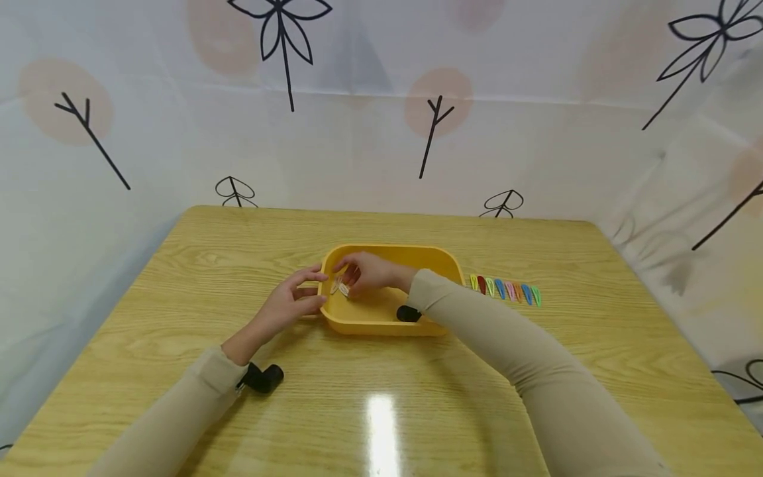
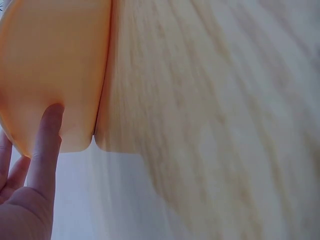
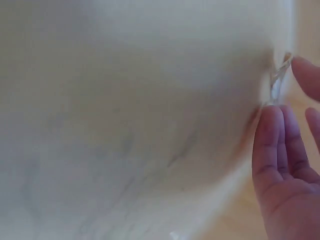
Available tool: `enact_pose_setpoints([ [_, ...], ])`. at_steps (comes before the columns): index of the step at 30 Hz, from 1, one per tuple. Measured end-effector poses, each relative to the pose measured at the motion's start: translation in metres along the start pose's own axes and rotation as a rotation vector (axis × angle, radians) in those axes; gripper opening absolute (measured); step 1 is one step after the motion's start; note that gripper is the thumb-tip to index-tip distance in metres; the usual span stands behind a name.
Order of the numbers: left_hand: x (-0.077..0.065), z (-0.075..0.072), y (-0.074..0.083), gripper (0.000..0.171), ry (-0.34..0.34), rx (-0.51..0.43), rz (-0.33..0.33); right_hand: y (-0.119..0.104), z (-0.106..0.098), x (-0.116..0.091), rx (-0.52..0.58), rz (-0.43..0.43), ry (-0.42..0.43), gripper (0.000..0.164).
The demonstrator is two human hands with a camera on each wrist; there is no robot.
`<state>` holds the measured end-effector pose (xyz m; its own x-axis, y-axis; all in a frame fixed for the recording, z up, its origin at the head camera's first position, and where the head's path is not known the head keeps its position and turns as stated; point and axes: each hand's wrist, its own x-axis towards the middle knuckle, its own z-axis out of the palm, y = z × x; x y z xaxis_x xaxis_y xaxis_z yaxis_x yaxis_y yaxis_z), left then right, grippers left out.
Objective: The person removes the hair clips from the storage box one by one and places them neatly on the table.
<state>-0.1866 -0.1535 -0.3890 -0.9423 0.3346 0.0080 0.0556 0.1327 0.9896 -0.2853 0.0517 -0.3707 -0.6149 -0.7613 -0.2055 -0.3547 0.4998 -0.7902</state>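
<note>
A yellow rectangular plastic basket (image 1: 393, 328) stands on the table. At its left end my left hand (image 1: 286, 306) rests with fingers spread against the outer wall. One of its straight fingers (image 2: 47, 145) touches the wall in the left wrist view. Inside the basket my right hand (image 1: 371, 273) reaches toward the left end, thumb and fingers apart. Small pale snap hair clips (image 1: 344, 289) lie there by its fingertips. The right wrist view has a clip (image 3: 276, 89) in the gap between thumb tip and fingertips, close to both.
Right of the basket, several coloured snap hair clips (image 1: 505, 290) lie in a row on the wooden table (image 1: 286, 424). A white patterned cloth (image 1: 369, 152) hangs behind the table. Black wrist cameras, one at the left wrist (image 1: 265, 378), stick out from both sleeves.
</note>
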Motion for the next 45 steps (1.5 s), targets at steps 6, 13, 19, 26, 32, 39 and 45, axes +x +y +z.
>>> enact_pose_setpoints([
  [6,-0.001,0.001,0.002,0.044,0.005,0.008,-0.004,0.009,0.001,0.000,-0.106,-0.096,-0.033,0.051],
  [13,0.000,0.002,0.000,0.043,0.004,0.009,0.000,0.006,-0.002,-0.009,-0.200,-0.099,-0.007,0.042],
  [19,0.000,0.002,0.001,0.042,0.004,0.010,-0.002,0.007,-0.008,-0.015,-0.259,-0.118,0.012,0.031],
  [26,0.000,0.001,0.002,0.044,0.008,0.014,-0.006,0.007,-0.012,-0.019,-0.307,-0.091,0.026,0.021],
  [32,0.000,0.002,0.003,0.043,0.010,0.013,-0.010,0.009,-0.016,-0.021,-0.314,-0.090,-0.028,0.029],
  [39,0.001,0.002,0.004,0.043,0.001,0.011,-0.013,0.005,-0.022,-0.029,-0.251,-0.082,0.012,0.034],
  [45,0.001,0.002,0.003,0.045,0.006,-0.002,-0.012,-0.005,-0.029,-0.040,-0.175,-0.087,0.067,0.033],
])
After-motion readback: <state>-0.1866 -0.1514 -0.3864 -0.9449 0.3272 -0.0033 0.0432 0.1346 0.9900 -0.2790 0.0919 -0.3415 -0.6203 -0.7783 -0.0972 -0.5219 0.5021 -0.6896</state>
